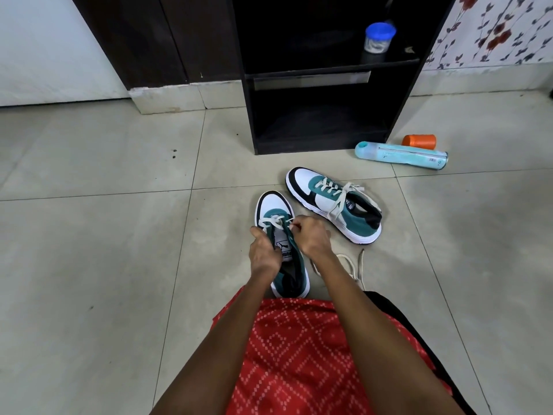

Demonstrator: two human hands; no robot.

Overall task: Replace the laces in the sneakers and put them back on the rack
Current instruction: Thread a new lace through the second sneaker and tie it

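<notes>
Nearest to the camera, a red cloth [299, 354] with a white dotted pattern covers the person's lap, and a piece of black cloth [404, 319] shows at its right edge. Both bare forearms reach forward over it to the near sneaker [275, 208], which stands on the tiled floor [104, 235] with its toe pointing away from the person. This shoe is white, teal and black.

The left hand [264, 250] holds the shoe at the left side of the opening, with the fingers curled around the edge beside the tongue. The right hand [311, 238] is just beside it; its fingertips are pressed together on the cream lace [270, 221] at the right row of holes. Only the front holes carry the lace; the tongue behind them is bare.

To the right of the right forearm, a loose lace [354, 266] lies in curves on the floor. I cannot tell if it is joined to the lace in the shoe.

A little farther, to the right, the second sneaker [332, 202] lies on the floor, turned at an angle, apart from the first one. It is laced, and its lace ends fall loose over its side.

Behind it, a turquoise bottle [401, 157] lies on its side, with an orange cup [419, 141] just beyond it. The black rack [317, 121] stands against the wall; on its upper shelf is a jar [378, 37] with a blue lid. No shoe is on the rack. A wall with a flower pattern [493, 31] is at the far right.
</notes>
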